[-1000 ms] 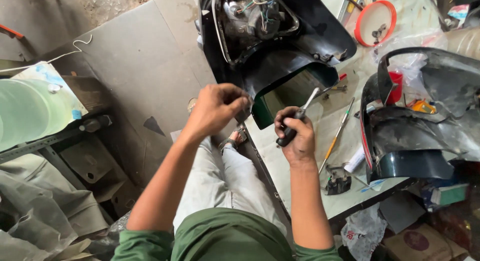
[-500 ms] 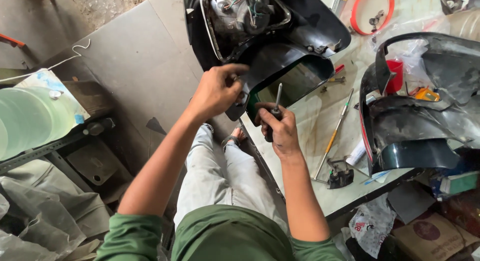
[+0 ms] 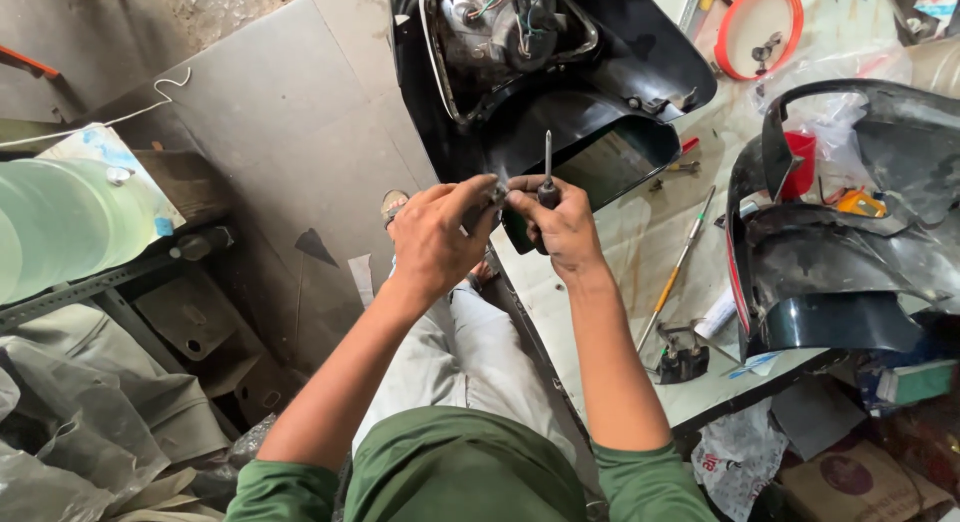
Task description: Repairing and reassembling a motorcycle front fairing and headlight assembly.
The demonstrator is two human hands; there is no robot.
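You sat with your light-grey trousered legs [image 3: 470,352] under the edge of the table [image 3: 600,312], and both hands met just above your knees. Your right hand [image 3: 565,227] was clenched around the dark handle of a slim steel-shafted screwdriver [image 3: 547,172], whose long axis ran straight toward 12 o'clock, tip up and clear of everything. Your left hand [image 3: 435,237] sat just beside it at 9 o'clock, fingertips pinched on a small grey metal piece [image 3: 497,190] that I could not make out clearly. That piece touched or nearly touched your right thumb, lying at 10 o'clock from the screwdriver handle; both hands were equally near it, and nothing stood between them.

Beyond the hands, at 12 o'clock, lay the glossy black plastic scooter front cover [image 3: 600,102], open side up, with its headlamp housing and loose wires showing; its dark lower lip sat directly behind the screwdriver shaft. At 3 o'clock from your right hand, a long thin rod with a yellow handle [image 3: 675,272] lay slanted on the table, well apart. Farther out at 3 o'clock rested a second dark curved body panel [image 3: 840,242] with a small red plastic cup [image 3: 798,167] behind it. At 1 o'clock, farthest off, stood a round orange-rimmed lid [image 3: 745,42] holding small hardware.
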